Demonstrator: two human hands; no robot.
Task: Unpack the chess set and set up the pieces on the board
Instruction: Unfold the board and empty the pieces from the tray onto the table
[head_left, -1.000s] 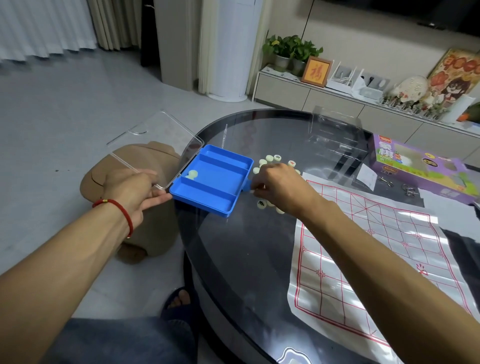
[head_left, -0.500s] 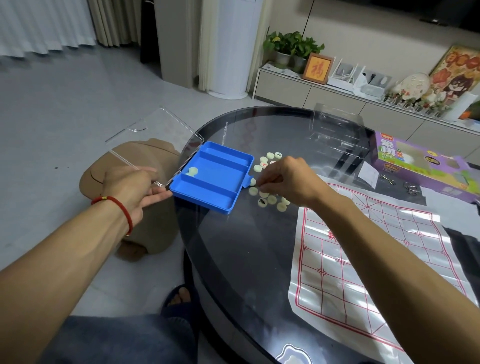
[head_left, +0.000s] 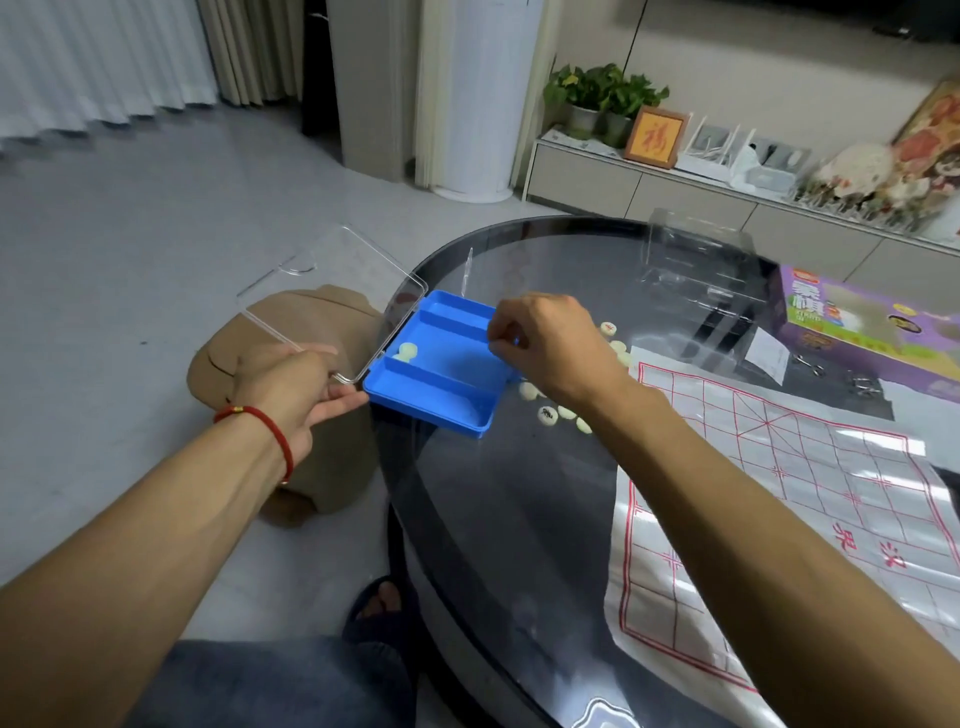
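Observation:
A blue tray (head_left: 441, 400) with a clear hinged lid (head_left: 332, 280) swung open overhangs the left edge of the round glass table (head_left: 519, 519). My left hand (head_left: 291, 384) grips the case at its near left corner, by the hinge. My right hand (head_left: 550, 353) hovers at the tray's right rim, its curled fingertips pinching there. Two pale round pieces (head_left: 405, 351) lie in the tray's middle compartment. Several more pieces (head_left: 563, 413) are scattered on the glass just right of the tray, partly under my right hand. The red-lined board sheet (head_left: 779, 467) lies flat to the right.
A purple game box (head_left: 857, 332) and clear plastic packaging (head_left: 701, 275) sit at the table's far side. A brown cushion-like object (head_left: 311, 332) lies on the floor under the open lid. My foot in a slipper (head_left: 382, 603) is beside the table base.
My right hand has moved left from the loose pieces on the glass to the tray's right rim. My left hand keeps its hold on the case.

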